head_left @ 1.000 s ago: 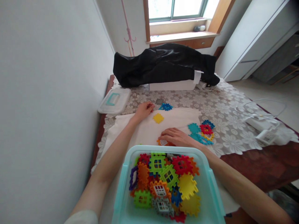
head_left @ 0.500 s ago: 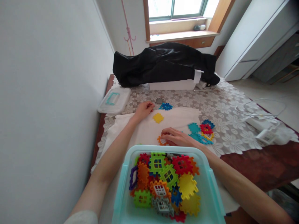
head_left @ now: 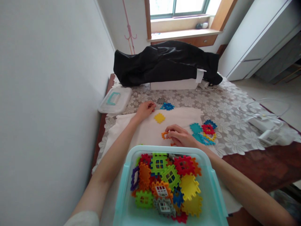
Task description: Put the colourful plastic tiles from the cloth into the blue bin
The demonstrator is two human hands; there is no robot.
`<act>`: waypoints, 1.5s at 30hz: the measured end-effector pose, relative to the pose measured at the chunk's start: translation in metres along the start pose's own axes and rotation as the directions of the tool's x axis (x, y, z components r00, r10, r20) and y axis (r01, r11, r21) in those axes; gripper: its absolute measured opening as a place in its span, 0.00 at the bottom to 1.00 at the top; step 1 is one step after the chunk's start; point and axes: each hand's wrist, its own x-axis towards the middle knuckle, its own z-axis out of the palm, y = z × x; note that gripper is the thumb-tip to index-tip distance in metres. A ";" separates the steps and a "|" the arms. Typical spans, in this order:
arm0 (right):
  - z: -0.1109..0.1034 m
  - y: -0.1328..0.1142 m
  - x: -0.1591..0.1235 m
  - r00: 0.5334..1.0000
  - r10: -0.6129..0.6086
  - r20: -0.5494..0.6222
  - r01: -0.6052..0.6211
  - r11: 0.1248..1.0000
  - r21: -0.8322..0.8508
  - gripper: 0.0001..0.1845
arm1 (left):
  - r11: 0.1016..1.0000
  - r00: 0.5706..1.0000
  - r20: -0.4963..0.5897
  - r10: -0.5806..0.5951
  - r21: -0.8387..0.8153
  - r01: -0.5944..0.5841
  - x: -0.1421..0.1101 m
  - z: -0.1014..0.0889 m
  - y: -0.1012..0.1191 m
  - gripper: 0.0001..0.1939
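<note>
My right hand (head_left: 180, 136) is closed around an orange toothed plastic tile (head_left: 164, 135), raised a little above the white cloth (head_left: 145, 131). My left hand (head_left: 145, 110) rests farther back on the cloth's far edge, fingers curled against a grey tile (head_left: 161, 101) beside a blue tile (head_left: 167, 106). A yellow tile (head_left: 159, 118) lies flat between the hands. A cluster of teal, red, blue and yellow tiles (head_left: 205, 132) sits to the right of my right hand. Close to me stands a light teal bin (head_left: 122, 194) holding several colourful tiles.
A clear lid with a teal handle (head_left: 115, 99) lies at the table's left edge. A black bag (head_left: 164, 64) over a white box (head_left: 174, 84) spans the back. White cable and adapters (head_left: 265, 125) lie at the right on the lace tablecloth. A wall is on the left.
My right hand went from lying flat over the orange tile to pinching it and lifting it off the cloth. My left hand has stayed put.
</note>
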 end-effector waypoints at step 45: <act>0.000 0.012 -0.004 0.948 0.185 0.257 -0.135 0.970 -0.201 0.23 | 1.000 1.000 -0.006 0.010 -0.003 -0.010 0.002 0.003 -0.002 0.13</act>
